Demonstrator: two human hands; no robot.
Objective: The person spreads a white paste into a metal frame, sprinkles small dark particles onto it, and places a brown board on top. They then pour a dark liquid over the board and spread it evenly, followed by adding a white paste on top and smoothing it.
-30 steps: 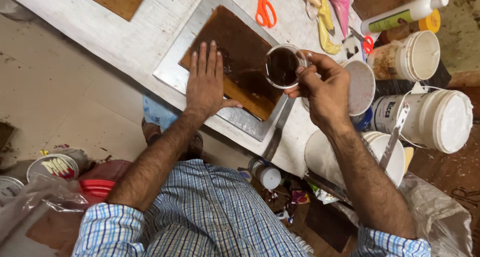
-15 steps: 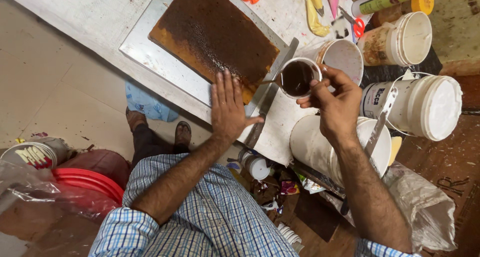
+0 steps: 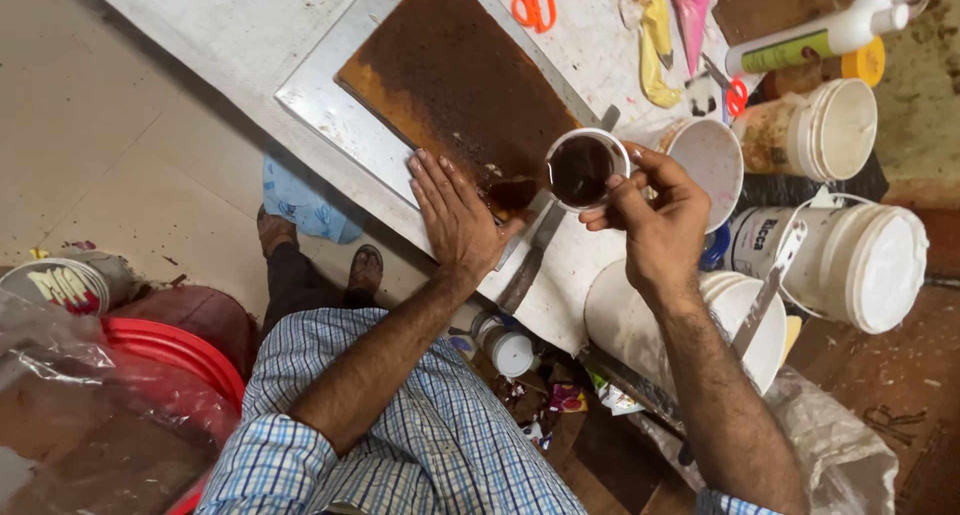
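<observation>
A brown, rust-coloured board [image 3: 455, 80] lies on a shiny metal sheet [image 3: 330, 115] on a white table. My left hand [image 3: 455, 215] presses flat on the near edge of the sheet and board, fingers spread. My right hand [image 3: 655, 220] holds a small white cup of dark brown liquid [image 3: 585, 168] just above the board's near right corner. A dark wet patch [image 3: 510, 193] sits on the board under the cup. A flat metal strip [image 3: 535, 255] lies on the table between my hands.
White buckets [image 3: 865, 260] [image 3: 820, 130] and a white tub [image 3: 710, 155] crowd the right. Orange scissors [image 3: 532, 0], yellow and pink piping bags [image 3: 665, 20] and a glue bottle [image 3: 820, 35] lie at the back. A red basin [image 3: 170, 350] and small jar [image 3: 508, 347] sit below.
The view has shifted so the board sits higher. My left hand has slid from the board's middle to its near edge. The cup stays in my right hand, now over the board's corner.
</observation>
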